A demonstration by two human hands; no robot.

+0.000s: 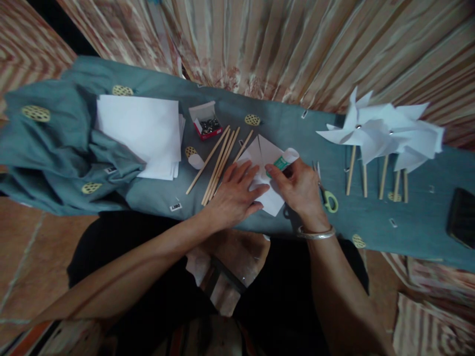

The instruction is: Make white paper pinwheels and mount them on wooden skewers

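Observation:
A white paper square (pixel 272 200) with a cut running in from its corner lies on the cloth in front of me. My left hand (pixel 235 193) rests on it, fingers spread and flat, pressing its left side. In my right hand (pixel 297 185) is a glue stick (pixel 279 164) with a green label, gripped between thumb and fingers. Its tip is low over the middle of the paper; whether it touches cannot be seen. Just right of this hand lie scissors (pixel 328 199) with green handles. Several wooden sticks (pixel 220 165) lie beside my left hand.
A stack of white paper (pixel 143 131) lies at left, partly under bunched cloth (pixel 74 148). Behind the sticks stands an open red box (pixel 208 129) of metal pins, near a white cap (pixel 196 161). Several paper pinwheels (pixel 374 128) lie at right, beside a dark object (pixel 462 217) at the edge.

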